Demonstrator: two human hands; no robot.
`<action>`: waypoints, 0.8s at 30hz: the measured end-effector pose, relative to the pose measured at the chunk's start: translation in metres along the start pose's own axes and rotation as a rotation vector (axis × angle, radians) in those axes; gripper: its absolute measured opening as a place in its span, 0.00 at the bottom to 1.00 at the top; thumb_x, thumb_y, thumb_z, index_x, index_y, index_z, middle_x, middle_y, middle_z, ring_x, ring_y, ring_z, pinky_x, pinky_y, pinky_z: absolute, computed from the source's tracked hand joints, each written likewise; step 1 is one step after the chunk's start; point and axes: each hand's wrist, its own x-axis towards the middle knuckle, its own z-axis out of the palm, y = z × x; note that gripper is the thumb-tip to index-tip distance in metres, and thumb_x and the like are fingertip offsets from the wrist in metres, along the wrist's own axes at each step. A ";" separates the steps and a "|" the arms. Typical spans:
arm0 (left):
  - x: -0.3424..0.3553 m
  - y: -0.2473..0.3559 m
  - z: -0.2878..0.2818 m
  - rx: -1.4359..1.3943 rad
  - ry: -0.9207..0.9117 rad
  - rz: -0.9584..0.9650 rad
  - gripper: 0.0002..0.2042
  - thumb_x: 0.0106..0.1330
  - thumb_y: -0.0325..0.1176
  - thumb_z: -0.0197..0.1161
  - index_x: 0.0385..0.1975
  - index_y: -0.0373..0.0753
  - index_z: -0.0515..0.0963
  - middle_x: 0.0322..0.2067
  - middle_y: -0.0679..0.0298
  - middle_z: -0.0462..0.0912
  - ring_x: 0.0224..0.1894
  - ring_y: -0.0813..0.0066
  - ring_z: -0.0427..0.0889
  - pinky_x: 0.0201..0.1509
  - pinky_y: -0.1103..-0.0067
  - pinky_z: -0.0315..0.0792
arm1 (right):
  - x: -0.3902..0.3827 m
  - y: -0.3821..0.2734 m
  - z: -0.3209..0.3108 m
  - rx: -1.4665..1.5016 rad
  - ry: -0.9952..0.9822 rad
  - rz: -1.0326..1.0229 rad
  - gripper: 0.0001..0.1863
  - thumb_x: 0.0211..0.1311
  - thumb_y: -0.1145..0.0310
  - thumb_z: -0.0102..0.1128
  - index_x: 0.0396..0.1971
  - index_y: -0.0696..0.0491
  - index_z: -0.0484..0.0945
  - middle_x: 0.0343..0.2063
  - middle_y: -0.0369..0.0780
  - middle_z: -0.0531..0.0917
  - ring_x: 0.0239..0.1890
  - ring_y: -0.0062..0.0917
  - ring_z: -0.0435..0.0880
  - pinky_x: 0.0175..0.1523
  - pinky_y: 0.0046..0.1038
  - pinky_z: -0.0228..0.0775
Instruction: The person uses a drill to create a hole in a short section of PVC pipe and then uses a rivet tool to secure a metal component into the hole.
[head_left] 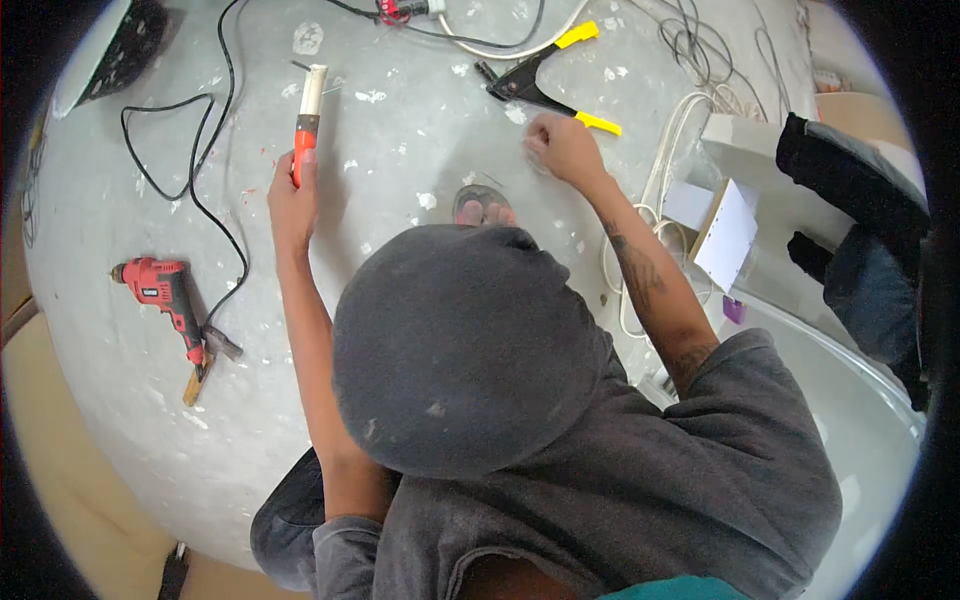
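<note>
My left hand (294, 195) is wrapped round the orange handle of a stick-shaped tool (307, 130), which has a dark collar and a cream cylinder at its far end. A thin metal pin (300, 65) shows by that end. My right hand (562, 147) is over the floor with its fingers curled in. Its fingertips are blurred, and whatever they may hold cannot be made out. Just beyond it lies a black tool with yellow grips, apparently a hand riveter (528, 83), handles spread. My foot (483, 207) in a sandal shows below the hands, partly hidden by rounded dark grey cloth (470, 350).
A red corded drill (158, 287) lies at left beside a hammer (222, 343); its black cable (232, 130) loops forward. White cables (660, 170) run along the right. A white card (728, 236), dark clothing (868, 290) and a pale tub-like edge (850, 350) are at right.
</note>
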 end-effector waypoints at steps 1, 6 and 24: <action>0.001 -0.003 0.003 -0.023 0.006 0.000 0.23 0.72 0.52 0.54 0.45 0.35 0.78 0.26 0.60 0.76 0.29 0.72 0.74 0.37 0.74 0.69 | -0.007 -0.003 0.008 0.065 0.025 -0.017 0.11 0.53 0.63 0.66 0.32 0.54 0.82 0.31 0.45 0.85 0.35 0.41 0.84 0.42 0.40 0.75; -0.005 -0.006 -0.020 -0.068 -0.017 -0.093 0.22 0.71 0.51 0.55 0.47 0.36 0.78 0.27 0.59 0.79 0.30 0.71 0.76 0.37 0.73 0.71 | -0.020 -0.041 0.026 0.033 -0.044 -0.057 0.11 0.54 0.62 0.65 0.31 0.54 0.82 0.31 0.46 0.85 0.36 0.42 0.84 0.43 0.41 0.75; -0.003 -0.006 -0.009 0.074 0.110 0.178 0.17 0.65 0.41 0.64 0.51 0.42 0.81 0.37 0.52 0.83 0.39 0.55 0.82 0.46 0.67 0.73 | 0.006 -0.091 0.037 0.340 -0.022 -0.101 0.07 0.57 0.68 0.62 0.31 0.57 0.79 0.27 0.46 0.84 0.33 0.38 0.86 0.40 0.35 0.76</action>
